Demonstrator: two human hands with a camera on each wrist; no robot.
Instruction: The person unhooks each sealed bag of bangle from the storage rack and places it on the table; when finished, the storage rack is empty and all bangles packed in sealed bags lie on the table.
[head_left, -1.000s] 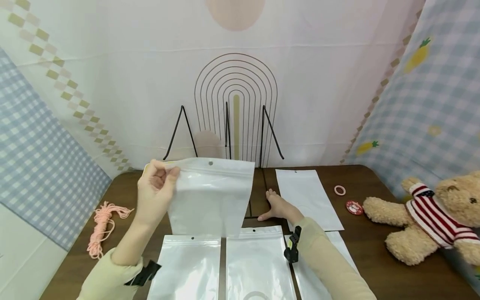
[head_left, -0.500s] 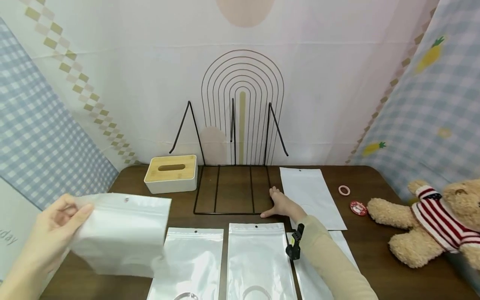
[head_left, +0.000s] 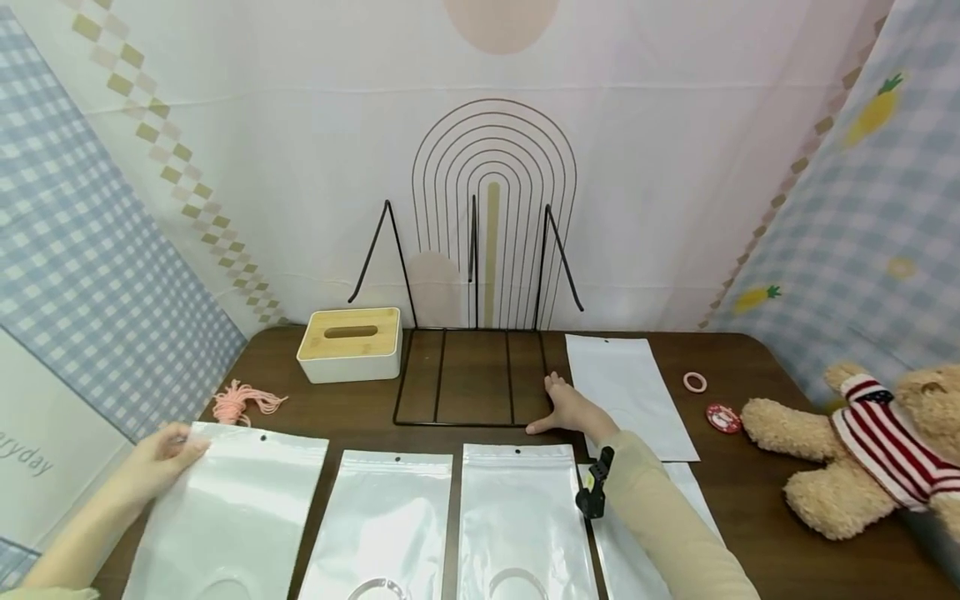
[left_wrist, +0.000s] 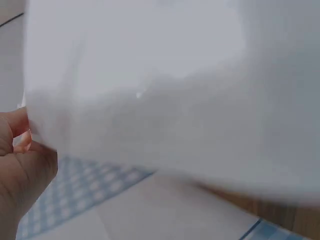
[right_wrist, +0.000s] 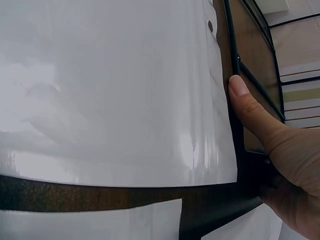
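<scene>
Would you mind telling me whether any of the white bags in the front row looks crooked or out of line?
Yes, the leftmost bag sits askew: its top edge slants and it lies tilted against the two straight bags beside it. The left hand holds its top left corner. The right hand rests flat by the wire rack.

Table (head_left: 750,500): dark brown. Pouches (head_left: 517,517): glossy white. Wire rack (head_left: 472,375): black. Tissue box (head_left: 350,346): white, tan lid. Cord (head_left: 240,402): pink. Teddy bear (head_left: 862,450): tan, red-and-white striped shirt. Side cloths (head_left: 862,242): blue-white checked.
</scene>
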